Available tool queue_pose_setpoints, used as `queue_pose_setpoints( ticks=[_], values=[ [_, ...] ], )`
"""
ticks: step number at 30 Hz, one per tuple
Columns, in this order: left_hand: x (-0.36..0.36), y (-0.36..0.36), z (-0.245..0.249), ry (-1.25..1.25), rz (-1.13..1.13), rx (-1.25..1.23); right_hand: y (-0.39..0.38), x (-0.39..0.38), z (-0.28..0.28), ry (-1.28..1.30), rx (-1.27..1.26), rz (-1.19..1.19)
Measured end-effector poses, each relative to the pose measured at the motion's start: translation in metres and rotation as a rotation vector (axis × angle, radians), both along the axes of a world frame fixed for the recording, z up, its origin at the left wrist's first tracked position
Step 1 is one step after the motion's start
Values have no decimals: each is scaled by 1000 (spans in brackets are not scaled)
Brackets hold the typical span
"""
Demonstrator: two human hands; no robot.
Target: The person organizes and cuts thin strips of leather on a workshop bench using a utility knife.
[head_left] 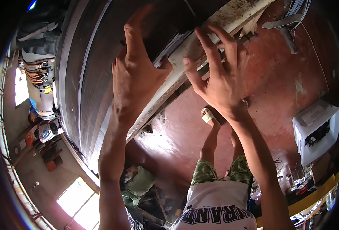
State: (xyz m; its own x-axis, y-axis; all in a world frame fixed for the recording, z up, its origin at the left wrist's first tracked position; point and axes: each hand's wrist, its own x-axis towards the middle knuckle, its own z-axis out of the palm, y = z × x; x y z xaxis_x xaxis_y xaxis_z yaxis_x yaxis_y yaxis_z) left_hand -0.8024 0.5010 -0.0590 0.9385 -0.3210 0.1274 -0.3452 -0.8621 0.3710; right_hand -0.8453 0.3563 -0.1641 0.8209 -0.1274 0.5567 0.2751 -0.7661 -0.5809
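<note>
My left hand (137, 76) is raised over the dark sheet material (100, 50) on the table, thumb and fingers apart. Close to its thumb lies a bundle of thin dark strips (172, 45) along the table's edge. My right hand (223, 73) has its fingers spread, with nothing visible held in it. Its fingertips overlap the pale, worn table edge (188, 51) in this view. Some of the left fingers are hidden or dim against the dark material.
A white plastic bin (298, 132) with black pieces inside stands on the red floor (269, 99) at right. Loose wires (298, 9) hang at the upper right. Green cloth (140, 182) lies below the table. Piled bags (39, 76) and another person (46, 131) are at far left.
</note>
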Motion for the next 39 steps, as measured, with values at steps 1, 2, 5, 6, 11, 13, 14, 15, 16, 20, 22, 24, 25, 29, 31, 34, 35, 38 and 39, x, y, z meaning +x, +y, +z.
queue_pose_setpoints(
  ticks=[1, 2, 5, 6, 11, 13, 14, 15, 16, 20, 22, 24, 25, 29, 31, 34, 35, 38, 39],
  values=[
    [0, 0, 1, 9, 13, 6, 0, 0, -1, -8, 23, 9],
    [-1, 0, 1, 17, 26, 13, 1, 0, -1, -8, 24, 8],
    [-2, 0, 1, 15, 9, -9, 2, 1, -4, -24, 78, 14],
    [-2, 1, 1, 16, 10, -8, 2, 1, -5, -33, 97, 18],
    [-3, 2, 0, 22, 21, -10, 4, 0, -7, -26, 112, 25],
    [-2, 2, 0, 14, 13, -21, 4, 0, -7, -29, 116, 20],
    [-2, 2, 0, 7, 4, -31, 4, 0, -7, -29, 117, 21],
    [-2, 2, 0, 8, 5, -31, 4, 1, -7, -27, 116, 23],
    [-2, 2, 0, 22, 6, -35, 4, 1, -7, -26, 116, 25],
    [-3, 2, 0, 26, 18, -48, 3, 2, -9, -65, 117, 29],
    [-3, 2, -1, 9, 15, -43, 0, 3, -6, -38, 57, 22],
    [-2, 1, -1, -8, 11, -36, -3, 5, -4, -38, 49, 27],
    [-2, 1, -2, -13, 21, -14, -4, 6, -5, -38, 39, 28],
    [-2, -16, 10, 24, 89, 30, -6, 8, -4, -37, 49, 33],
    [3, -9, 5, -30, 32, 40, -7, 10, -8, -56, 41, 36],
    [3, -6, -2, -63, -32, 4, -7, 11, -8, -74, 62, 36],
    [2, -7, -3, -29, -19, -39, -7, 11, -8, -79, 84, 38],
    [2, -7, -3, -29, -11, -22, -6, 10, -6, -44, 80, 29],
    [2, -8, -3, -29, -15, -22, -6, 10, -6, -44, 80, 25]
  ],
)
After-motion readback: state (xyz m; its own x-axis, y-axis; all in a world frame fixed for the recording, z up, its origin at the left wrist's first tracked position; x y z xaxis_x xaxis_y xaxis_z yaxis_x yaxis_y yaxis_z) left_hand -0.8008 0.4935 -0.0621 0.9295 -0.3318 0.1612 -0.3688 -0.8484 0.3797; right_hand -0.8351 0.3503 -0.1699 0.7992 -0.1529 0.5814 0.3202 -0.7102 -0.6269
